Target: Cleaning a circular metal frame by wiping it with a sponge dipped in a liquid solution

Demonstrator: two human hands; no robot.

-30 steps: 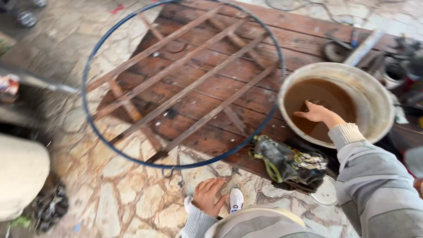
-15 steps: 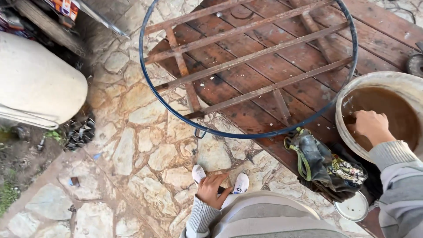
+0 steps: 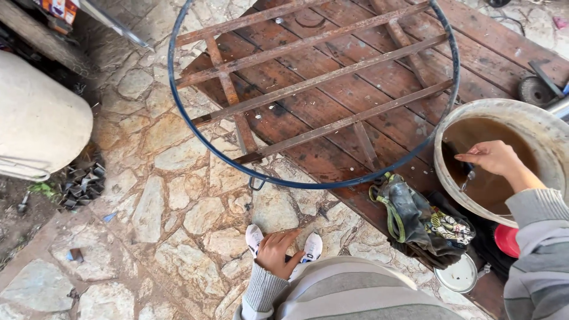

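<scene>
While over bucket (image 3: 548,133), r. hand (image 3: 492,159) half-open

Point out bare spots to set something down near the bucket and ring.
Free: stone paving between the blue ring and white shoes. Crowded: right of the ring, where gloves and bucket sit, right hand inside it.

I am in an outdoor metalwork yard. Evidence: irregular stone paving (image 3: 178,207); a rusty bar grid in a blue steel ring (image 3: 314,89) on a worn plank platform (image 3: 486,53); a pile of metal offcuts (image 3: 83,181); a grinding disc (image 3: 533,90); a bucket (image 3: 533,118) of brown water.
</scene>
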